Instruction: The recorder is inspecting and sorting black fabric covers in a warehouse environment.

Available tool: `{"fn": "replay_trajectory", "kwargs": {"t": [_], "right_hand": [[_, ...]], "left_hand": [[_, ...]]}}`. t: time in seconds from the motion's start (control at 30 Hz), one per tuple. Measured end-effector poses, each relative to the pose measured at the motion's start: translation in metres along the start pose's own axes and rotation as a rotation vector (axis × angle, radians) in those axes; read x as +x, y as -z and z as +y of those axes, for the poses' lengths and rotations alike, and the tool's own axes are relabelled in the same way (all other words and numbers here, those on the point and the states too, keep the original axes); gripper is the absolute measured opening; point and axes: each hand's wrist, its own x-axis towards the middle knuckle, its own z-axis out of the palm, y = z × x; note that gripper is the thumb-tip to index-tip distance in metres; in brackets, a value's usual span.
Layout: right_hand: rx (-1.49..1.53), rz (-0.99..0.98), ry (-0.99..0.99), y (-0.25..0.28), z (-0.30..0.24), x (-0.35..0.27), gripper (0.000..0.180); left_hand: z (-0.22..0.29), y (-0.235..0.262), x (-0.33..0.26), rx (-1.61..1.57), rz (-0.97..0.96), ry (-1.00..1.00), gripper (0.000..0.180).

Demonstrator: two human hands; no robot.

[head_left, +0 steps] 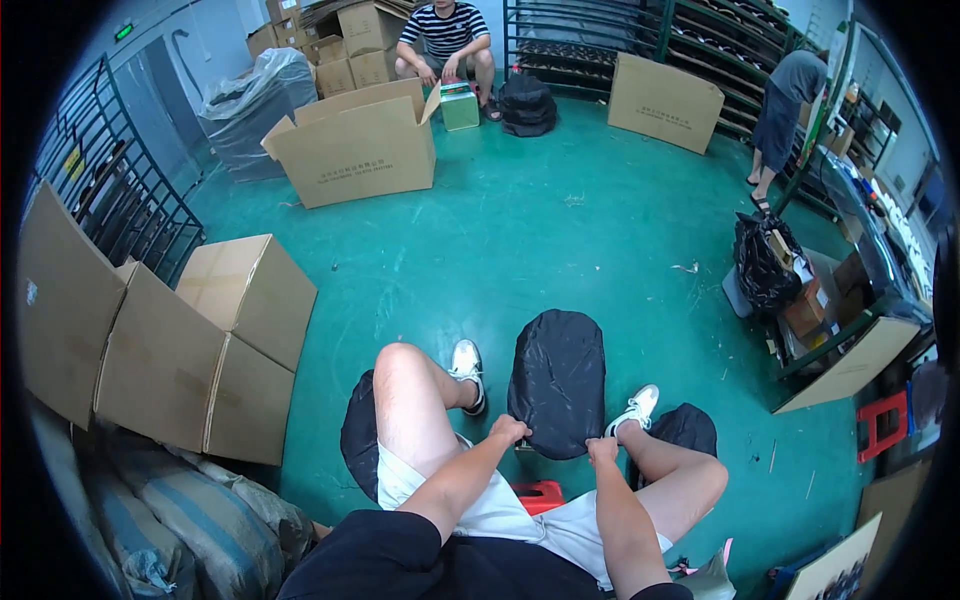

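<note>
A black fabric cover (558,380), rounded at its far end and slightly wrinkled, lies in front of me between my feet. Its near left corner is pinched by my left hand (512,430), fingers closed on the cloth. At the near right corner my right hand (602,452) grips the same cover with curled fingers. A sliver of something pale shows under the near edge; whatever is inside the cover is hidden. Similar black fabric bundles sit beside my legs, one at the left (360,432) and another at the right (687,430), both partly hidden.
Between my legs shows a red stool (538,496). Cardboard boxes (250,300) and woven sacks (200,510) stand at my left. Farther off are an open carton (365,150), a seated person (447,45) and a bending person (785,110). A cluttered workbench (850,300) lines the right.
</note>
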Motion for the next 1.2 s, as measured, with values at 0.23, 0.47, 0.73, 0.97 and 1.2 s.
{"fn": "replay_trajectory", "kwargs": {"t": [0.23, 0.47, 0.73, 0.97, 1.2], "right_hand": [[0.135, 0.062, -0.053, -0.016, 0.047, 0.082, 0.033], [0.132, 0.08, -0.055, -0.001, 0.021, 0.054, 0.053], [0.205, 0.011, -0.167, 0.02, -0.007, 0.009, 0.046], [0.335, 0.146, -0.13, 0.011, 0.005, 0.013, 0.044], [0.382, 0.248, -0.186, -0.002, 0.008, 0.021, 0.029]], "left_hand": [[0.025, -0.006, -0.003, 0.015, -0.016, -0.077, 0.046], [0.022, 0.002, -0.007, 0.02, -0.064, -0.07, 0.038], [0.024, -0.002, 0.0, 0.059, -0.14, -0.046, 0.038], [0.031, -0.004, -0.006, 0.072, -0.201, -0.065, 0.039], [0.026, 0.0, -0.007, 0.066, -0.221, -0.043, 0.04]]}}
